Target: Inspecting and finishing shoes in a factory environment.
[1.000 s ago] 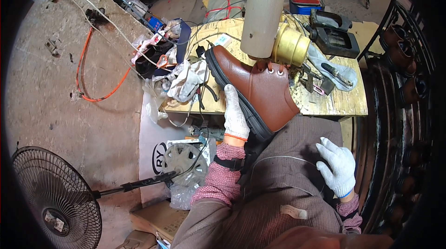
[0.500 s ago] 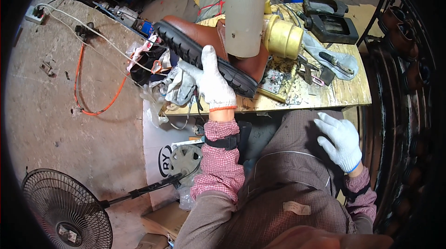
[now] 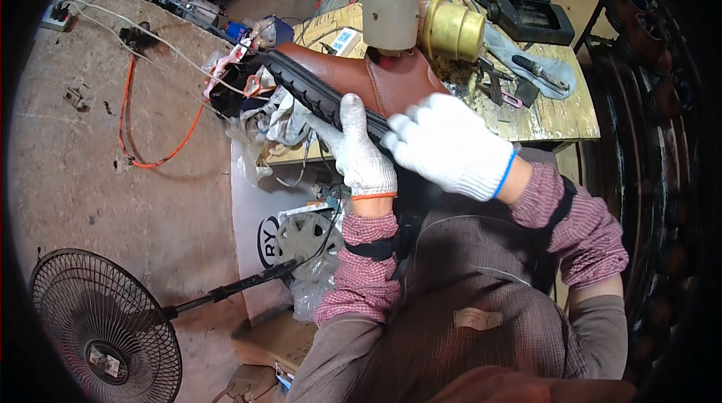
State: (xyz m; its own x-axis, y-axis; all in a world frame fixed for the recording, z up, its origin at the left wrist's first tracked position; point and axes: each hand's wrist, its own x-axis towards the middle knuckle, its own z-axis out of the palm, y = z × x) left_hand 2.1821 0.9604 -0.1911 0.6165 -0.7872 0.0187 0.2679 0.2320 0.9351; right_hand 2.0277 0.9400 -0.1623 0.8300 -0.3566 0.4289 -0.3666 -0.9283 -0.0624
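A brown leather boot (image 3: pixel 331 66) with a thick black lugged sole (image 3: pixel 314 90) lies on its side, sole facing me, at the front of the wooden bench (image 3: pixel 575 102). My left hand (image 3: pixel 362 155), in a white knit glove with an orange cuff, grips the sole, its thumb pointing up along the tread. Over the boot's near right end is my right hand (image 3: pixel 451 146), in a white glove with a blue cuff. Its curled fingers press at the sole's edge and hide that end. Directly above the boot's upper hangs a pale tube (image 3: pixel 391 1).
Right of the tube is a yellow cylinder (image 3: pixel 455 27). Black trays (image 3: pixel 530 19), a grey rag (image 3: pixel 553 80) and hand tools lie behind. A black fan (image 3: pixel 105 324) stands lower left; cloth and plastic scraps (image 3: pixel 282 121) crowd the bench's left. A rack (image 3: pixel 639 42) with brown footwear is at right.
My right hand has risen from my lap, moving up and left onto the boot's near end. My left hand stays on the sole and has shifted slightly down and right in view.
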